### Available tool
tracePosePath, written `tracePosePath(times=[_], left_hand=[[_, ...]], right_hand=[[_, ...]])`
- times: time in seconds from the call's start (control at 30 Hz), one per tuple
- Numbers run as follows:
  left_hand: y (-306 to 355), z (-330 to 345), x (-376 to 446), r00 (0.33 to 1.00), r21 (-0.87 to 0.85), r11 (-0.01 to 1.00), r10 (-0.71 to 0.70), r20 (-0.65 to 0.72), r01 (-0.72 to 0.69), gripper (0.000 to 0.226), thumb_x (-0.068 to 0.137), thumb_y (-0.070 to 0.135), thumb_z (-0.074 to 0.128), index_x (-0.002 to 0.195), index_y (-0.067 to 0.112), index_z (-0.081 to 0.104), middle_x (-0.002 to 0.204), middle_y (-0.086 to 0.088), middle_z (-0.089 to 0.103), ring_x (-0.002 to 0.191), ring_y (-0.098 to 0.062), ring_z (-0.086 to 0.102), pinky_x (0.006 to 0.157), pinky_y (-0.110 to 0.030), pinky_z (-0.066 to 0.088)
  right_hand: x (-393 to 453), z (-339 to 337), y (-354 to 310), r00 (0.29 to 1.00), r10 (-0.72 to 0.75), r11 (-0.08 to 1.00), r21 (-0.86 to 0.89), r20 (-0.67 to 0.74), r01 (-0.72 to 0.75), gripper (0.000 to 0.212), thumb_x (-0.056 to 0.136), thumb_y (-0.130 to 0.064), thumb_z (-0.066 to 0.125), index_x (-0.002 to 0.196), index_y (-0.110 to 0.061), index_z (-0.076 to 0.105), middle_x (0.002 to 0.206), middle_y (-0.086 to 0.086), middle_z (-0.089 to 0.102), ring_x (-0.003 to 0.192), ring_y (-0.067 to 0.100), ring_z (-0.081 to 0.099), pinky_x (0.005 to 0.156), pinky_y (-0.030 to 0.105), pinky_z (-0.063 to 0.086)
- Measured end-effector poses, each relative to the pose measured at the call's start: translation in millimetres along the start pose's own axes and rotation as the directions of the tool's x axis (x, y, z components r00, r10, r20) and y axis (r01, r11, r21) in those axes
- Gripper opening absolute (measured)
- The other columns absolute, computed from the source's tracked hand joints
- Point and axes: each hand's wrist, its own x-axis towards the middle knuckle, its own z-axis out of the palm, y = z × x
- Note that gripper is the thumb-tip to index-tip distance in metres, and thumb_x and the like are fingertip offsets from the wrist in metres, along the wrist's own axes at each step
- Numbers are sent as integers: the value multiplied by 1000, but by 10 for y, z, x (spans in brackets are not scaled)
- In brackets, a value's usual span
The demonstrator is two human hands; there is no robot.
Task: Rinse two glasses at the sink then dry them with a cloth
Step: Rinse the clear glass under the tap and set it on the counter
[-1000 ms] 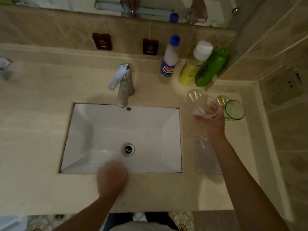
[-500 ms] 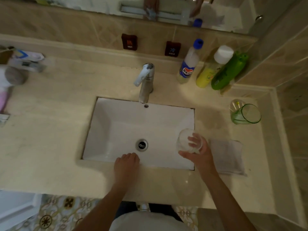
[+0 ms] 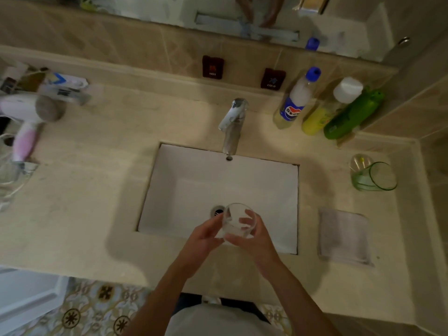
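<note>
A clear glass (image 3: 236,218) is held over the front edge of the white sink (image 3: 194,185), near the drain. My right hand (image 3: 252,241) wraps it from the right and below. My left hand (image 3: 206,235) touches its left side with the fingers against the wall. A green-tinted glass (image 3: 375,177) stands on the counter at the right, with another clear glass (image 3: 360,162) just behind it. A folded grey cloth (image 3: 343,235) lies flat on the counter right of the sink. The tap (image 3: 232,124) stands behind the basin; no water runs.
Three bottles (image 3: 324,107) lean against the back wall right of the tap. A hair dryer (image 3: 26,117) and boxes lie at the far left of the counter. Hot and cold signs (image 3: 213,66) are on the tiled wall.
My right hand carried the clear glass from the right counter to above the sink's front. My left hand left the counter edge and came onto the glass.
</note>
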Motion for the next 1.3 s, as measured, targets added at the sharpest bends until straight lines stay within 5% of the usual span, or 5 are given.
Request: tracePosePath(times=[0.23,0.47,0.6,0.97,1.3], left_hand=[[26,-71,84,998,9,1000,11,-56,-10,76,77,-5,81,137,30,52,134,1,63,126,-19,61,89,-24,56],[115,-168,322,974,9,999,-29,-224,32,78,57,23,93,124,26,55,123,1,69,114,-10,67,83,-18,56],[138,-240,551,967,79,995,-44,-250,66,93,44,43,96,126,29,54,124,7,68,116,-12,66,101,-43,56],[312,-188,1056,976,114,993,10,-217,15,94,50,33,92,133,20,51,130,7,63,122,-11,60,103,-37,53],[399,-274,1336,985,166,986,45,-168,-16,92,59,25,96,138,22,48,132,12,60,124,-5,57,104,-40,53]], right_hand=[[-57,166,-29,985,63,985,151,161,-88,68,81,-77,55,138,-39,55,139,0,57,126,19,57,103,43,54],[213,-41,-309,987,150,956,247,51,-158,55,100,-51,38,123,-13,70,115,15,73,113,35,66,103,47,52],[650,-243,-843,981,-138,990,-17,-134,137,20,98,-30,62,112,-16,68,106,6,74,108,28,68,101,46,54],[1812,13,-1988,683,-690,254,-802,241,540,64,73,-18,84,131,-25,60,152,3,35,142,24,28,113,29,33],[2297,203,-1953,342,-930,97,-809,133,580,37,89,-32,72,61,-11,62,73,-1,61,75,19,46,65,22,34]])
